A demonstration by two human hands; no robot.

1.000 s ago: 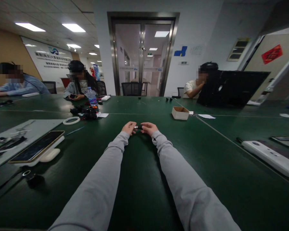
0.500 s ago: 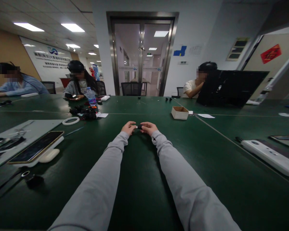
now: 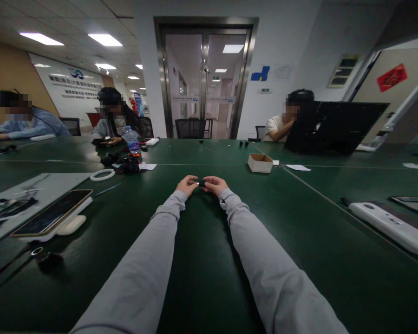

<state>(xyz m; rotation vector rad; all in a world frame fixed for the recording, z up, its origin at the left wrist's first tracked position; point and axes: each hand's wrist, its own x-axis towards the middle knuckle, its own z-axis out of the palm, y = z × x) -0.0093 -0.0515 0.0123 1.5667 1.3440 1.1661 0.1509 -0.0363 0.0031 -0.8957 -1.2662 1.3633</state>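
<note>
barely shifted, arms (image 3: pixel 142 253) outstretched: left grip (image 3: pixel 186 186) and right grip (image 3: pixel 216 186) together pinch a small dark piece (image 3: pixel 202 183).

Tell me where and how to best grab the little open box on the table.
Probably pinch the box by its near wall, coming from above on your side: its open top faces up, leaving the rim free to straddle. Your right hand, the nearer one, holds a small dark piece.

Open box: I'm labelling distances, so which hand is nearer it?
Right. The right hand is left of the open box, closer to the camera; the left hand is farther left.
</note>
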